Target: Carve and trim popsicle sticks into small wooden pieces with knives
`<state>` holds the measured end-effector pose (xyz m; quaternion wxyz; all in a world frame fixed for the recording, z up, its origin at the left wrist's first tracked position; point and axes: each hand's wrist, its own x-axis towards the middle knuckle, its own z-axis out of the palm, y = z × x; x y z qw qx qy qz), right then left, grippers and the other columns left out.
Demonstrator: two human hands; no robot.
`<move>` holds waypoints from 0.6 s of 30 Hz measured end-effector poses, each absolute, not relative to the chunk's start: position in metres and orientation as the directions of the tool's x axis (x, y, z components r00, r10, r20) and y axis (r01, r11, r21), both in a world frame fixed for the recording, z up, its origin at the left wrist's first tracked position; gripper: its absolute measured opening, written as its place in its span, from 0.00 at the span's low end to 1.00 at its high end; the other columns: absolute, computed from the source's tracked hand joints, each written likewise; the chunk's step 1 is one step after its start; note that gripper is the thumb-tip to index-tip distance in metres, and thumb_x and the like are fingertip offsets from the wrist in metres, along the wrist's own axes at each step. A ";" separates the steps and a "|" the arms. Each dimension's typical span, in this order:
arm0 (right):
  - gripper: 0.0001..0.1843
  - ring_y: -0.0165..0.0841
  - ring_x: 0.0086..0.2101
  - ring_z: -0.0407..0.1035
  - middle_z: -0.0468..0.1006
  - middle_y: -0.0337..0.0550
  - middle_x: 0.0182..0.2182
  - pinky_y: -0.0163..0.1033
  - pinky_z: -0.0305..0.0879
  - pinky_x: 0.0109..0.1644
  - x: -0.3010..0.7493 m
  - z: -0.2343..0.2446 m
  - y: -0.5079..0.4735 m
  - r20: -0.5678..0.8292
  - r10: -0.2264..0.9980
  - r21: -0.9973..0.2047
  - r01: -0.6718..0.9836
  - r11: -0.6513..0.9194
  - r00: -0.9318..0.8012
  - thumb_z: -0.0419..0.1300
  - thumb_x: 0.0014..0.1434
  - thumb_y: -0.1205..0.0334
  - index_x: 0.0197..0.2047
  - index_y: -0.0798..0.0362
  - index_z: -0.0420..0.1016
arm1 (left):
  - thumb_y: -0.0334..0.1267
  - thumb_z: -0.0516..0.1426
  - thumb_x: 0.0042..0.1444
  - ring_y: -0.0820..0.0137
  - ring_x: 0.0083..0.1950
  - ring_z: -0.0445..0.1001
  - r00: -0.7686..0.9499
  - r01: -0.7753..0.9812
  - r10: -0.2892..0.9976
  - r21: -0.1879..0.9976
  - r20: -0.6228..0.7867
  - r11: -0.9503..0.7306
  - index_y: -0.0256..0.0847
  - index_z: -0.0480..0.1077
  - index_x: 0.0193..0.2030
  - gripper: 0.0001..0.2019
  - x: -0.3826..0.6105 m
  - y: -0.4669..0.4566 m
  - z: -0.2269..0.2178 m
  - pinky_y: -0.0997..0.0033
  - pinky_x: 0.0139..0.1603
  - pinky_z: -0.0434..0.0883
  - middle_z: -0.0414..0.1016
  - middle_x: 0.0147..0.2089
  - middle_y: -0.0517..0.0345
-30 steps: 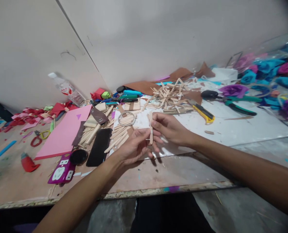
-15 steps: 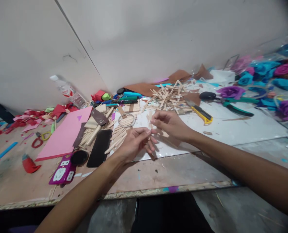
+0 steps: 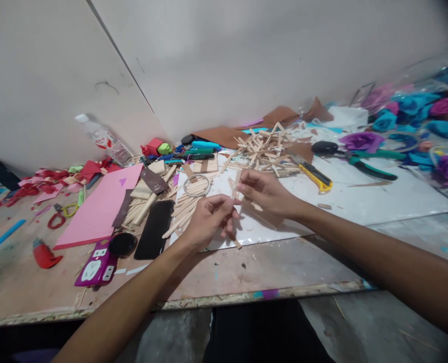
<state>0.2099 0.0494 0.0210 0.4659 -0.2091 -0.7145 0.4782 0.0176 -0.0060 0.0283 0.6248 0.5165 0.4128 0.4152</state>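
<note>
Both hands meet above a white sheet [image 3: 344, 201] on the table. My right hand [image 3: 263, 191] pinches a pale, narrow popsicle stick [image 3: 237, 178] between thumb and fingers; its upper end sticks up past the fingertips. My left hand [image 3: 212, 217] has its thumb and forefinger closed at the stick's lower end, the other fingers curled beneath. Under the left fingers, the end of a brown strip [image 3: 236, 242] shows near the sheet's front edge. Left of the hands, a ring [image 3: 196, 186] lies on loose popsicle sticks [image 3: 184, 214].
A tangled pile of cut sticks [image 3: 263, 148] lies behind the hands. To the right are a yellow cutter [image 3: 316, 177], green-handled pliers [image 3: 373, 164] and paper flowers [image 3: 362, 142]. On the left are a phone [image 3: 153, 229], a purple power bank [image 3: 97, 264], pink paper [image 3: 103, 206] and a bottle [image 3: 105, 141].
The hands stay together around the stick with only a slight shift of the fingers. The left hand's lower fingers have curled in a little more. The view has tilted very slightly.
</note>
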 end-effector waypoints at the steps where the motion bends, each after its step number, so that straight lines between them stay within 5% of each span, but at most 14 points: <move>1: 0.17 0.29 0.31 0.59 0.65 0.36 0.30 0.38 0.57 0.35 0.210 0.022 0.049 0.464 0.742 -0.880 -0.157 0.448 -0.484 0.61 0.70 0.49 0.35 0.51 0.66 | 0.52 0.66 0.60 0.79 0.19 0.70 0.309 -0.078 0.948 0.991 -0.081 0.110 0.35 0.77 0.43 0.19 0.018 -0.006 0.029 0.82 0.15 0.64 0.76 0.30 0.59; 6: 0.17 0.28 0.29 0.59 0.65 0.36 0.30 0.38 0.58 0.33 0.209 0.022 0.047 0.418 0.758 -0.908 -0.198 0.370 -0.502 0.59 0.72 0.48 0.37 0.51 0.67 | 0.51 0.66 0.60 0.79 0.19 0.68 0.230 0.016 0.973 1.000 0.001 -0.005 0.37 0.76 0.39 0.17 0.016 -0.006 0.028 0.80 0.16 0.62 0.74 0.26 0.61; 13: 0.21 0.27 0.25 0.61 0.69 0.38 0.29 0.37 0.61 0.30 0.209 0.017 0.051 0.301 0.807 -0.951 -0.227 0.211 -0.508 0.50 0.75 0.46 0.37 0.51 0.70 | 0.43 0.67 0.60 0.76 0.28 0.66 0.054 0.306 0.950 0.900 0.309 -0.310 0.39 0.79 0.36 0.10 0.010 -0.007 0.029 0.76 0.29 0.64 0.75 0.30 0.60; 18: 0.16 0.26 0.24 0.63 0.72 0.36 0.26 0.35 0.60 0.27 0.210 0.021 0.050 0.298 0.816 -0.954 -0.182 0.238 -0.496 0.69 0.61 0.49 0.33 0.54 0.76 | 0.45 0.67 0.60 0.76 0.26 0.65 0.124 0.268 0.960 0.923 0.250 -0.275 0.38 0.80 0.34 0.11 0.012 -0.007 0.030 0.75 0.28 0.62 0.74 0.27 0.60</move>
